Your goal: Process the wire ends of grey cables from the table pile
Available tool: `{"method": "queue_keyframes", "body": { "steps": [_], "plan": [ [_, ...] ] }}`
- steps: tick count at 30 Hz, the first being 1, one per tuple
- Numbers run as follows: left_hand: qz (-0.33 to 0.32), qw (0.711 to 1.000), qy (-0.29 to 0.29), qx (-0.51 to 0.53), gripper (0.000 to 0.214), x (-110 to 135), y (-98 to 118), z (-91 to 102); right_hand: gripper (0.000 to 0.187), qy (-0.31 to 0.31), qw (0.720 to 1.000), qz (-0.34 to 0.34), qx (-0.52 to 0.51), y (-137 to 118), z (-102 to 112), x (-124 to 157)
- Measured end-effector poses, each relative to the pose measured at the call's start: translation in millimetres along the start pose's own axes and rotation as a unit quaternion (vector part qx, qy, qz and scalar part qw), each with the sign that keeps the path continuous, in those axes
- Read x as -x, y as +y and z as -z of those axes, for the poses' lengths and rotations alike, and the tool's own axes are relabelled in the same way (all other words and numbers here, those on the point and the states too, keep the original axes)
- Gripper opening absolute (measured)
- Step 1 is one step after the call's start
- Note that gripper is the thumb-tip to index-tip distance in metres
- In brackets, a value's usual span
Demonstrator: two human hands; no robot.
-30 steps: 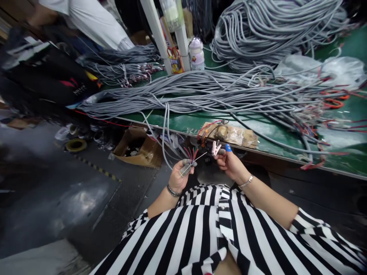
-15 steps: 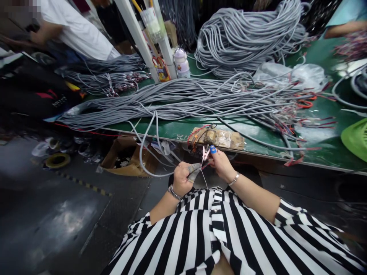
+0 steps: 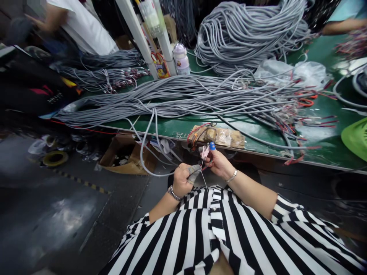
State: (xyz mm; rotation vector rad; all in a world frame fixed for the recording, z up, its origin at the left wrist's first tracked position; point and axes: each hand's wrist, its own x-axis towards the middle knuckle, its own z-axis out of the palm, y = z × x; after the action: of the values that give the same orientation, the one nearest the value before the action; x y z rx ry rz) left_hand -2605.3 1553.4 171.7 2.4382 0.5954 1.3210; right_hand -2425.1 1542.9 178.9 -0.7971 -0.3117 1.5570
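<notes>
My left hand, with grey covers on its fingers, is closed around the end of a grey cable that loops down from the table. Thin coloured wires run from its fingertips toward my right hand. My right hand, blue tape on the thumb, pinches a small pink clip just below the table edge. A thin white wire slants down past the left fingertips toward the striped shirt. Exactly how the clip meets the wires is too small to tell.
Long grey cables with stripped ends cover the green table. A taped cardboard piece lies at its edge. Behind stand a large cable coil and a lilac bottle. An open carton sits below. Co-workers are at both sides.
The pink clip has turned; its two splayed arms now look closer together. My right hand has shifted slightly, while my left hand stays almost still on the cable.
</notes>
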Motion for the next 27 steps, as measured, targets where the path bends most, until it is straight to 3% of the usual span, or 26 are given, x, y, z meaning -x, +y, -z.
{"method": "queue_keyframes", "body": {
  "steps": [6,11,15,20,23,25,27],
  "plan": [
    [0.004,1.000,-0.008,0.002,0.022,5.3,4.7,8.0,0.056,0.001,0.998,-0.060,-0.032,4.6,9.3,3.3],
    [0.014,1.000,-0.027,0.004,0.027,20.6,10.3,16.6,0.057,-0.008,0.997,-0.066,-0.045,3.7,21.0,7.7],
    [0.030,0.998,-0.058,-0.017,0.025,37.0,0.4,16.5,0.055,-0.008,0.998,-0.054,-0.020,4.2,32.3,7.0],
    [0.090,0.977,-0.158,-0.109,0.021,50.1,-30.9,2.8,0.056,0.027,0.997,0.033,0.069,10.1,46.5,6.2],
    [0.108,0.973,-0.152,-0.139,0.025,44.4,-42.5,-0.9,0.053,0.046,0.980,0.109,0.162,10.5,51.8,12.1],
    [0.098,0.978,-0.120,-0.139,0.025,31.4,-45.4,1.8,0.047,0.051,0.951,0.178,0.249,5.4,53.8,18.9],
    [0.064,0.986,-0.084,-0.130,0.024,10.7,-46.5,7.8,0.040,0.047,0.896,0.267,0.352,-6.5,54.5,27.3]
  ]
}}
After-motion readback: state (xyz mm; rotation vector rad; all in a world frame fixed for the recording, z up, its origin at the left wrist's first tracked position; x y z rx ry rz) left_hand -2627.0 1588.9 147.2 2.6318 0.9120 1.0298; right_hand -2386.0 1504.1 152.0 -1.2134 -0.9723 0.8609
